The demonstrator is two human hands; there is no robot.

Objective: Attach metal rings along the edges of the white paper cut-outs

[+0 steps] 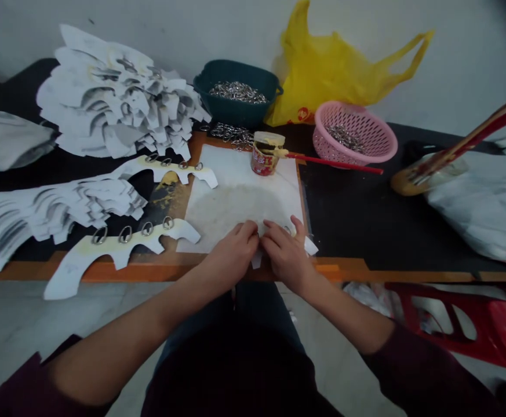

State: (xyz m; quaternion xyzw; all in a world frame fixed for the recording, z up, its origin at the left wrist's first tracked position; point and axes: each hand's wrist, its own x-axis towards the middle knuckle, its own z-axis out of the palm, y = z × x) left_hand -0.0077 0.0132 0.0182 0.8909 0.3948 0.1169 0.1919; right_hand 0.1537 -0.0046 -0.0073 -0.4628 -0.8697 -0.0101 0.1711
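Fingers [274, 233]: left hand [237, 250], right hand [286, 252] curled nearly closed, pinching white scalloped strip [311, 247] | tips partly hidden | advisable: press evenly, keep metal ring [287, 230] upright

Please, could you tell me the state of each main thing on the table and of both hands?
Left hand: fingers bent at a white piece, grip hidden
Right hand: bent over the same piece, one finger raised
Red-labelled tub: upright, paste-smeared
Red stick: lying, one end at the tub
Teal basket: holding metal rings
Pink basket: holding metal pieces
Yellow bag: handles up
Near-left strip: four rings along one edge
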